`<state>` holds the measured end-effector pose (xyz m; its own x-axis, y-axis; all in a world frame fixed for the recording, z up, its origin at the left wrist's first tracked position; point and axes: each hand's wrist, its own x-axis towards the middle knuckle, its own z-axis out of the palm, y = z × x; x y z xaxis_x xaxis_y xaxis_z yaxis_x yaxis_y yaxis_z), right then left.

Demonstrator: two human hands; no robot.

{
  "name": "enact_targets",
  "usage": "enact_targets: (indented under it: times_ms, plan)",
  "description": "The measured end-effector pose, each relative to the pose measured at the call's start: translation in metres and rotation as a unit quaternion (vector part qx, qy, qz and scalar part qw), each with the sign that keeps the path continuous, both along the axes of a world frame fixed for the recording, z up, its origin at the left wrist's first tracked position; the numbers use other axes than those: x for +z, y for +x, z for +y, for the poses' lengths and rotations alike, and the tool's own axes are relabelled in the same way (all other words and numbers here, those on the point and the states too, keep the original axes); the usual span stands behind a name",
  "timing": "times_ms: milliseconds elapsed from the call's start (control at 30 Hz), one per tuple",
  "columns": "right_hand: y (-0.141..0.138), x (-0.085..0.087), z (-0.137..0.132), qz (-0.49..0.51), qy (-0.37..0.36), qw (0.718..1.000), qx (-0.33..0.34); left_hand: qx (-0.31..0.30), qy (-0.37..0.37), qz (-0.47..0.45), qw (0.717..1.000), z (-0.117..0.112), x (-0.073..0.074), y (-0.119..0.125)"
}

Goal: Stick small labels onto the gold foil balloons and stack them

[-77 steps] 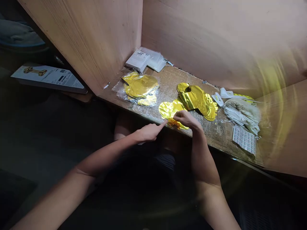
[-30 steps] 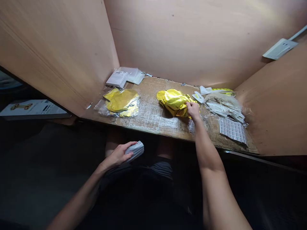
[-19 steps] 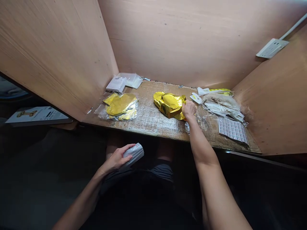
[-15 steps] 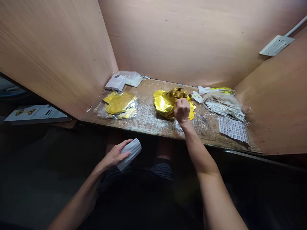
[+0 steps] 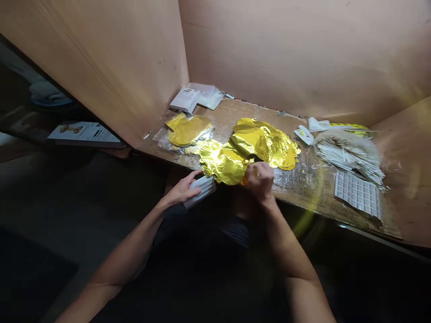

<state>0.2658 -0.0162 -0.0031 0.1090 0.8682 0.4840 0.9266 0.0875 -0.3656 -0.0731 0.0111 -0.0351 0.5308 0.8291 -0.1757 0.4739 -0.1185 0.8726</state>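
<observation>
Gold foil (image 5: 222,164), now drawn leftward from its pile (image 5: 257,138), right hand (image 5: 261,180) gripping it, left hand (image 5: 183,190) clasping pale stack (image 5: 203,187)

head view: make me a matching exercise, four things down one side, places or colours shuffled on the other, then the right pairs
Things
1. pale bundle
2. foil piece
3. grid-printed sheet
4. box with a picture on it

Places or colours
A. beyond the left wooden panel
B. shiny gold all over
C. in the grip of the left hand
D. just in front of the white sticks

Right pairs: 1-C, 2-B, 3-D, 4-A
</observation>
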Motion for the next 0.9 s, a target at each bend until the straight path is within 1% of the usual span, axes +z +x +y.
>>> enact_targets:
  times_ms: [67, 100, 133, 167, 200, 267, 333, 367, 433, 500, 533, 567, 600, 633, 700, 733, 767, 800, 833, 867, 900]
  plan:
    - [0.031, 0.005, 0.021, -0.013, -0.034, 0.991, -0.126, -0.005, -0.015, -0.002, 1.000, -0.003, 0.000, -0.011]
    - [0.043, 0.006, 0.033, -0.024, -0.063, 0.984, -0.166, -0.008, -0.021, -0.001, 1.000, -0.004, 0.000, -0.017]
    - [0.051, 0.006, 0.045, -0.034, -0.093, 0.976, -0.192, -0.009, -0.023, 0.002, 1.000, -0.005, -0.001, -0.022]
    - [0.056, 0.004, 0.056, -0.044, -0.122, 0.970, -0.204, -0.011, -0.025, 0.006, 1.000, -0.006, -0.002, -0.027]
    - [0.059, 0.002, 0.067, -0.052, -0.144, 0.967, -0.205, -0.011, -0.025, 0.009, 1.000, -0.006, -0.004, -0.032]
    - [0.059, -0.005, 0.084, -0.066, -0.171, 0.965, -0.186, -0.005, -0.026, 0.011, 1.000, -0.007, -0.008, -0.041]
    - [0.056, -0.011, 0.094, -0.075, -0.174, 0.970, -0.154, 0.009, -0.023, 0.003, 1.000, -0.009, -0.015, -0.049]
    - [0.054, -0.012, 0.097, -0.078, -0.162, 0.973, -0.145, 0.016, -0.021, -0.002, 1.000, -0.010, -0.018, -0.053]
    - [0.048, -0.010, 0.094, -0.082, -0.106, 0.982, -0.136, 0.032, -0.019, -0.006, 0.999, -0.013, -0.026, -0.060]
    - [0.035, -0.003, 0.081, -0.093, -0.009, 0.989, -0.118, 0.040, -0.028, -0.004, 0.999, -0.016, -0.034, -0.064]
    - [0.025, 0.001, 0.070, -0.105, 0.039, 0.990, -0.089, 0.042, -0.034, -0.002, 0.999, -0.017, -0.038, -0.066]
    - [0.013, 0.004, 0.058, -0.120, 0.077, 0.989, -0.036, 0.042, -0.038, -0.002, 0.998, -0.019, -0.042, -0.067]
    - [0.000, 0.008, 0.044, -0.139, 0.100, 0.984, 0.042, 0.042, -0.040, -0.005, 0.998, -0.020, -0.045, -0.068]
    - [-0.012, 0.010, 0.029, -0.154, 0.107, 0.973, 0.137, 0.042, -0.041, -0.008, 0.998, -0.021, -0.048, -0.069]
    - [-0.030, 0.012, 0.005, -0.156, 0.094, 0.931, 0.316, 0.044, -0.044, -0.015, 0.998, -0.022, -0.053, -0.071]
    - [-0.034, 0.012, -0.002, -0.138, 0.093, 0.915, 0.369, 0.047, -0.045, -0.017, 0.998, -0.022, -0.054, -0.071]
    - [-0.032, 0.012, -0.005, -0.108, 0.101, 0.913, 0.379, 0.050, -0.046, -0.017, 0.998, -0.022, -0.056, -0.072]
    - [-0.025, 0.012, -0.002, -0.074, 0.116, 0.929, 0.344, 0.052, -0.044, -0.017, 0.997, -0.022, -0.057, -0.072]
    - [-0.014, 0.012, 0.005, -0.042, 0.127, 0.953, 0.271, 0.054, -0.041, -0.018, 0.998, -0.022, -0.058, -0.072]
    - [-0.001, 0.011, 0.017, -0.019, 0.128, 0.976, 0.178, 0.054, -0.038, -0.019, 0.998, -0.021, -0.058, -0.072]
    - [0.015, 0.011, 0.031, -0.009, 0.111, 0.991, 0.075, 0.053, -0.035, -0.021, 0.998, -0.021, -0.059, -0.072]
